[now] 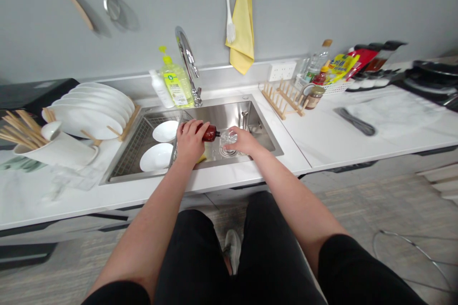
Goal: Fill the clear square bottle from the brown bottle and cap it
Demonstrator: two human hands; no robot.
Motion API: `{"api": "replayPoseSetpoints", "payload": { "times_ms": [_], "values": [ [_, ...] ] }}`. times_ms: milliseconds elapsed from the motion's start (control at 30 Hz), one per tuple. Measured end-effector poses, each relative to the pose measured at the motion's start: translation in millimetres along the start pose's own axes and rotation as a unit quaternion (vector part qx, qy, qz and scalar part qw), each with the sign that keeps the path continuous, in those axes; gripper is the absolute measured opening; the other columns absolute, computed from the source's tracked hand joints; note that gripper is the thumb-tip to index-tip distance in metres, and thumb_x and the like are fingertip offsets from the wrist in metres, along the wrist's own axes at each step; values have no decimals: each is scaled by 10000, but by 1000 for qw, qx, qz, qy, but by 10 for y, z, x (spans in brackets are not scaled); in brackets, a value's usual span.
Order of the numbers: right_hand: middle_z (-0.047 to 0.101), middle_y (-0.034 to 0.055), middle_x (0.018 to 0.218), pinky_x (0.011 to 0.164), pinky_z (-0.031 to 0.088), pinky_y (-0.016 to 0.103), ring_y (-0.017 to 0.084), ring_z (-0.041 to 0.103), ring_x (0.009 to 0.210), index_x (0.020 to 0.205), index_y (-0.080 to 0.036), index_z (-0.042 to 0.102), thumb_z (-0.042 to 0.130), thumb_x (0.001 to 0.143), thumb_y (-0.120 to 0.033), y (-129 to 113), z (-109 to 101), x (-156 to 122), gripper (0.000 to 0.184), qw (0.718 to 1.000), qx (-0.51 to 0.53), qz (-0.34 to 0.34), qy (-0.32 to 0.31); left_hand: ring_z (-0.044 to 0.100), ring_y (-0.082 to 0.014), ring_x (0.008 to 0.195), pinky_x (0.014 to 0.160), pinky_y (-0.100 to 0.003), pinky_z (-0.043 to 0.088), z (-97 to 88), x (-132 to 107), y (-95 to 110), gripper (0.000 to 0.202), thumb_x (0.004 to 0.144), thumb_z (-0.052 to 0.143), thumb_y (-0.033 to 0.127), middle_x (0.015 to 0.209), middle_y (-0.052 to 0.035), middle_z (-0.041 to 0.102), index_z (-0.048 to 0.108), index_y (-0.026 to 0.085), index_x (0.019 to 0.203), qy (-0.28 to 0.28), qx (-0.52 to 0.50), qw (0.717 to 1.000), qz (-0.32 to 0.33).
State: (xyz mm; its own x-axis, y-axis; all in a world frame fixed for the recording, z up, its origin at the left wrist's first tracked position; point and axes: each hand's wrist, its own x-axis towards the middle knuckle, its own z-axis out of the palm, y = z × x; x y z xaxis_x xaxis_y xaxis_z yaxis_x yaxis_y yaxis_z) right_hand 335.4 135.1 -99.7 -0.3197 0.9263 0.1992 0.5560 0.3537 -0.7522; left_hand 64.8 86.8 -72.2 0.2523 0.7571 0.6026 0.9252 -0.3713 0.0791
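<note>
Both hands are over the steel sink (263, 126). My left hand (189, 140) is closed round a small dark red bottle (210, 133), tipped on its side with its neck pointing right. My right hand (244, 141) is closed on a clear glass (228, 138), held just at the bottle's mouth. Something yellow (202, 158) shows under my left hand; I cannot make out what it is. Two white bowls (157, 156) lie in the wire rack in the sink's left half.
The tap (186, 55) and a yellow dish-soap bottle (174, 81) stand behind the sink. Stacked white plates (93, 109) and a holder of chopsticks (21, 126) are on the left counter. A wooden rack (282, 97), jars and packets sit on the right.
</note>
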Motion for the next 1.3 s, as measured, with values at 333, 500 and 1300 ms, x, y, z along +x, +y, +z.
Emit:
{"api": "replayPoseSetpoints", "payload": {
  "times_ms": [333,500,1300],
  "values": [
    [841,58,1282,1065,602,428,309,806,1155,1290,-276,767,1077,732,-409,-12,-4,0,651,1000,-2,-5,0,546,-386,1612,1392,-632,290,-8,-2,5,649,986,614,129,1625,-151,708,711,300,1604,-5,-1,1000,-3],
    [839,57,1281,1068,600,432,303,804,1145,1294,-270,758,1073,736,-422,8,5,-1,659,1000,3,-9,2,562,-387,1596,1386,-622,296,2,1,0,613,1015,601,136,1611,-145,719,718,295,1595,2,7,1000,1],
    [843,53,1271,1065,609,432,310,806,1152,1297,-282,763,1087,726,-430,17,14,6,672,1000,-9,-6,2,553,-392,1603,1397,-637,275,-15,3,11,657,1003,599,130,1618,-143,714,702,314,1625,-5,3,1000,1]
  ]
}}
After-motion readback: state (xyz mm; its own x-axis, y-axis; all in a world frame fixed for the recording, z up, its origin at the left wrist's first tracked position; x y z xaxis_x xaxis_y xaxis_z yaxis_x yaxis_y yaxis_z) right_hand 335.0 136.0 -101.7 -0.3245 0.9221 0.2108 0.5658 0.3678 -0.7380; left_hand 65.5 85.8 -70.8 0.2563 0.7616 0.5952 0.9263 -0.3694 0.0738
